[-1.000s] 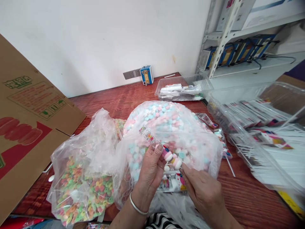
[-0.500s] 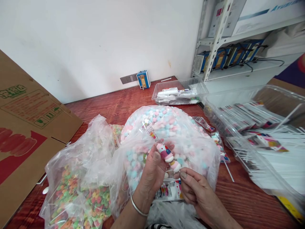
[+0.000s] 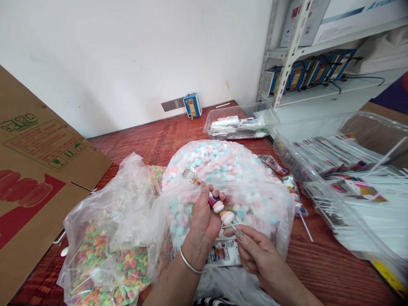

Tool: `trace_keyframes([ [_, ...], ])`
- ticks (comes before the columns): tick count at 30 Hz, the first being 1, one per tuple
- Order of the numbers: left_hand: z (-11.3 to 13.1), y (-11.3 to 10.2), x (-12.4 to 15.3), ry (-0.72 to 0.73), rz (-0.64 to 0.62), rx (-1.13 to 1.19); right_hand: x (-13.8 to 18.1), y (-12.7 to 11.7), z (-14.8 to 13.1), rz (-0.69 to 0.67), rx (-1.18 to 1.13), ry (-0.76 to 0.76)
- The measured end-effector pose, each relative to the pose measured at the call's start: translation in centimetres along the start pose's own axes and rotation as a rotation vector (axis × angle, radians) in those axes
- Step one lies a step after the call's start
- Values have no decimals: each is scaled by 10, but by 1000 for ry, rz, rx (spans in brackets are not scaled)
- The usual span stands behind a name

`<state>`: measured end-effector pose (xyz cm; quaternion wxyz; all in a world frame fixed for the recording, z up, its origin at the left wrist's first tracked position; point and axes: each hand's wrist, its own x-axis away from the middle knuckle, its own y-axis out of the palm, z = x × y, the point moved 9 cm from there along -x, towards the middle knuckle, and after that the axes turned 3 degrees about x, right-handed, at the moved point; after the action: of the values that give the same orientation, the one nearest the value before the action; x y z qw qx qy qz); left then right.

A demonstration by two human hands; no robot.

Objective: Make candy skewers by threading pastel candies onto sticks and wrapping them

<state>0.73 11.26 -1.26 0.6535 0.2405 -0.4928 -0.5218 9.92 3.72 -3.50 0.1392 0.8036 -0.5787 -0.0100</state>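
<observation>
Above the big clear bag of pink, blue and white marshmallows [image 3: 216, 161], my left hand [image 3: 204, 219] is closed around a marshmallow skewer [image 3: 219, 207]. The skewer is partly inside a clear printed wrapper [image 3: 190, 175], whose far end sticks out past my fingers. Thumb and forefinger of my right hand [image 3: 259, 250] pinch the white stick [image 3: 235, 222] at the near end of the skewer. Below my hands a printed packet [image 3: 225, 251] lies partly covered by clear plastic. To the left rests a clear bag of coloured rings [image 3: 127, 265].
A tub of white sticks and printed wrappers [image 3: 360, 199] stands at the right, a smaller clear tub [image 3: 240, 127] behind. One wrapped skewer [image 3: 296, 195] lies between. A cardboard box [image 3: 38, 170] borders the left; a metal shelf [image 3: 293, 51] and a blue device [image 3: 193, 105] stand farther back.
Both hands and the skewer have shifted slightly left. My left fingers now cover more of the skewer's upper part, and more white stick shows near my right fingertips.
</observation>
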Motion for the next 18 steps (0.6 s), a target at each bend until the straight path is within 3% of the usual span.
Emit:
trace_keyframes([
  [4, 0, -7, 3, 17, 113, -16, 18, -1, -49, 249, 944, -656],
  [7, -1, -10, 4, -7, 152, 2, 34, 14, -61, 392, 1403, -926],
  [11, -2, -16, 3, -52, 202, 12, 37, 25, -60, 350, 1524, -993],
  [15, -3, -18, 4, -51, 224, 6, 36, 28, -55, 291, 1509, -1002],
  [18, -9, -17, 6, -61, 204, -15, 35, 20, -55, 321, 1413, -970],
])
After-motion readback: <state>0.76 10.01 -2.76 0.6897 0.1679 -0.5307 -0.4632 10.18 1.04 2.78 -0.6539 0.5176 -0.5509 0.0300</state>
